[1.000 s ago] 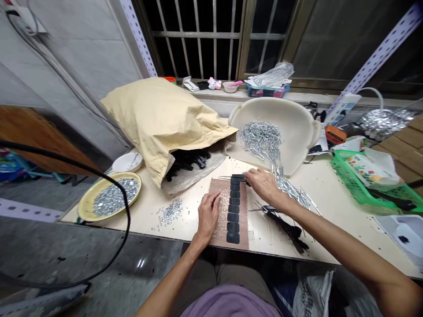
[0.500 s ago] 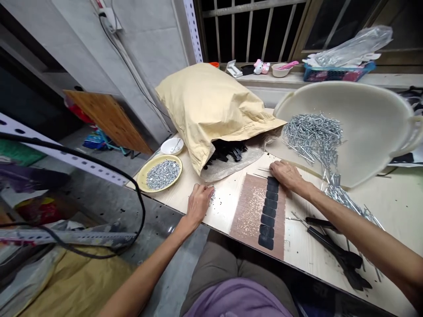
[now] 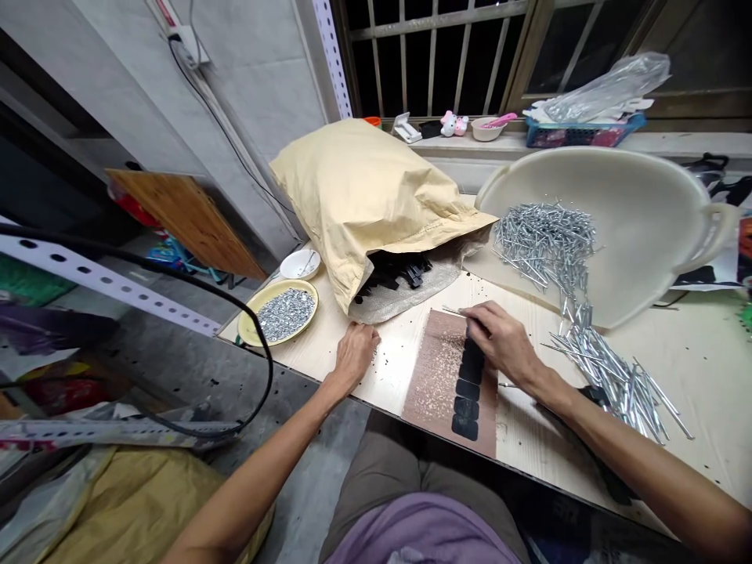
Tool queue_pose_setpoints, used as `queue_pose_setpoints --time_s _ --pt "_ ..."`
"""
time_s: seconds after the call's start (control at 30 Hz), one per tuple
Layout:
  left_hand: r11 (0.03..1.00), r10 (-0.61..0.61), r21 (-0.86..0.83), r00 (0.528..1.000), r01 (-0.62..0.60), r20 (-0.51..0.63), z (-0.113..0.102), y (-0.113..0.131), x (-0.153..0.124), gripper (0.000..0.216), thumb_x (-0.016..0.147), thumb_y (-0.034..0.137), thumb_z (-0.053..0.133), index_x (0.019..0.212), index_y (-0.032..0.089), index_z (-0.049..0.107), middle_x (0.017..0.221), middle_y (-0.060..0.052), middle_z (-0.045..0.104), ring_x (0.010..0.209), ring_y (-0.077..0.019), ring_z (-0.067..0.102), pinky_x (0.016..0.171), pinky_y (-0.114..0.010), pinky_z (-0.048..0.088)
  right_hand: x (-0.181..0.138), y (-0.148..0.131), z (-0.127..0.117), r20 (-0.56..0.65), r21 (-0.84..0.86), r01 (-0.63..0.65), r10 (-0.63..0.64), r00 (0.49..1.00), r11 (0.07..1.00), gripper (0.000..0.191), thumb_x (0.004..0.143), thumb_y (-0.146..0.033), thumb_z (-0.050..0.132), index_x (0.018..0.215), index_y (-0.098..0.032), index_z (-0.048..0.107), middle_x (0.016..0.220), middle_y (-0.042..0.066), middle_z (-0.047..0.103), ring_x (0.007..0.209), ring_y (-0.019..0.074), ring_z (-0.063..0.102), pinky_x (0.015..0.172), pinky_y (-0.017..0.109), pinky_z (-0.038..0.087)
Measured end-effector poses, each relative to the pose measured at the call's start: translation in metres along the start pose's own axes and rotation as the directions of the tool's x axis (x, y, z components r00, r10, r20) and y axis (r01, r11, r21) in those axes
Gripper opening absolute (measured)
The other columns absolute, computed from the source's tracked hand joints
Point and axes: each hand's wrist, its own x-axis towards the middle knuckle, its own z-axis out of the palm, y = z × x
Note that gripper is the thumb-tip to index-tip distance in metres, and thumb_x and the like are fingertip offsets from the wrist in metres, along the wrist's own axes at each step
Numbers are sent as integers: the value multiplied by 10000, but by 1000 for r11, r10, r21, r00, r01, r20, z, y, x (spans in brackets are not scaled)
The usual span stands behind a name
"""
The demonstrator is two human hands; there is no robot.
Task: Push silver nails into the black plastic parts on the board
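My left hand point(image 3: 356, 354) rests on the tabletop left of the brown board, fingers curled together near some tiny loose bits; whatever they pinch is hidden. My right hand point(image 3: 499, 341) is closed over the far end of a row of black flat pieces point(image 3: 467, 389) with rounded corners, covering part of it. A thin metal rod point(image 3: 451, 311) shows just left of its fingertips; I cannot tell if they grip it. The row lies on a brown board point(image 3: 428, 399) with a worn, speckled patch. Black-handled tools point(image 3: 605, 470) lie partly hidden beneath my right forearm.
Left stands a yellow bowl point(image 3: 309, 319) of small metal parts, with a white bowl point(image 3: 302, 258) behind. A cream sack point(image 3: 364, 188) opens onto black pieces. At right, a tipped white basin point(image 3: 646, 211) spills metal nails point(image 3: 623, 392). A black cable point(image 3: 270, 368) loops beside the table.
My right hand has moved nearer along the row and now covers more of its far black pieces. My left hand stays about where it was. The view has shifted slightly.
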Motion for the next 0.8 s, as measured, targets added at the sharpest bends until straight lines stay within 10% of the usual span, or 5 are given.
queue_pose_setpoints --time_s 0.13,0.27,0.4,0.63,0.8 --pt "901 -128 -430 982 57 -138 0 7 -4 131 807 275 566 756 175 634 772 -48 637 768 -186 563 694 -289 412 -7 -28 20 84 57 -42 38 996 997 242 922 -225 425 1048 -199 630 942 64 607 824 173 600 732 318 512" --pt "312 -310 -924 943 222 122 -2 33 -7 262 720 388 662 745 129 630 700 -30 624 562 -105 518 551 -238 424 -10 -50 33 176 63 -61 49 983 996 297 934 -231 422 1174 -241 597 914 44 616 791 155 600 715 273 490" --pt "-91 -257 -970 936 224 240 -6 64 -12 316 622 356 766 750 102 629 712 -27 627 568 -70 530 566 -208 463 -11 -61 37 204 22 -92 85 975 996 333 939 -229 417 1235 -288 558 900 29 602 761 137 591 693 241 464" --pt "-213 -239 -962 945 172 222 -5 80 -17 286 638 318 770 763 99 634 690 -15 629 578 -65 559 595 -199 478 -15 -61 31 197 -84 -69 84 977 994 310 949 -242 392 1194 -264 581 868 29 588 774 134 577 676 223 432" --pt "-117 -262 -986 954 115 142 -2 80 -18 245 669 299 751 782 110 645 645 9 609 578 -66 564 617 -201 473 -18 -65 27 189 -180 -52 87 978 982 309 954 -253 378 1193 -271 574 860 27 594 761 138 570 651 226 409"
